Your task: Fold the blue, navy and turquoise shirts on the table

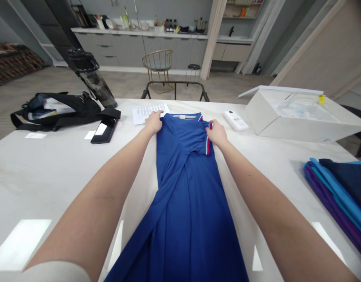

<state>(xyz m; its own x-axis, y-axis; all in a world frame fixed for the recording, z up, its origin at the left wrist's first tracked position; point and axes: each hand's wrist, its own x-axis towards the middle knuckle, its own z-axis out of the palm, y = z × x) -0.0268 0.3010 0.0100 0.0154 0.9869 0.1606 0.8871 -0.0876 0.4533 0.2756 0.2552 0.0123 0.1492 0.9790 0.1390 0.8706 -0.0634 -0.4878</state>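
Observation:
A blue short-sleeved shirt (188,172) lies lengthwise on the white table, its collar at the far end and its body running toward me. Red, white and dark stripes trim the collar and the sleeve cuff. One side is folded inward over the front, with the sleeve lying across the chest. At the left shoulder edge, my left hand (154,121) pinches the fabric. My right hand (217,133) is closed on the right edge beside the striped cuff. Behind my left hand, a printed sheet (143,113) lies partly under the collar.
On the left are a black bag (60,109), a dark bottle (95,80) and a phone (104,131). A white device (235,120) and an open white box (295,125) stand at the right. Folded clothes (342,196) are stacked near the right edge. A chair frame (175,83) stands beyond the table.

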